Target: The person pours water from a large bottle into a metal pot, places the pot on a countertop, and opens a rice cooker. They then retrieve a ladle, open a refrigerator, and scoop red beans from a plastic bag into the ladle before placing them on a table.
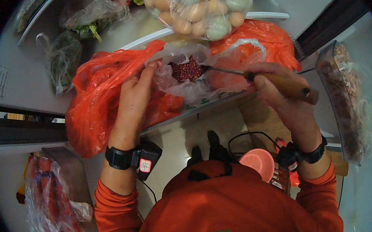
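Observation:
My right hand [280,92] grips the wooden handle [281,85] of a utensil with a thin metal shaft [225,70]. The shaft's far end reaches small dark-red beans or grains [186,70], and its tip is hard to make out. These grains lie in an open clear plastic bag [190,90]. At the bag's left side, my left hand [136,94] pinches the plastic, thumb and fingers partly hidden by a red plastic bag [95,91]. To the right sits another red plastic bag [267,44]. All of these rest in a pulled-out refrigerator drawer [169,121].
A clear bag of eggs [208,8] overhangs the shelf edge [147,38] above the drawer. Bagged greens [64,57] stand at upper left. Door bins hold wrapped red packages [51,194] on the left and bagged dry food [347,99] on the right. Below is a pink basket [259,162].

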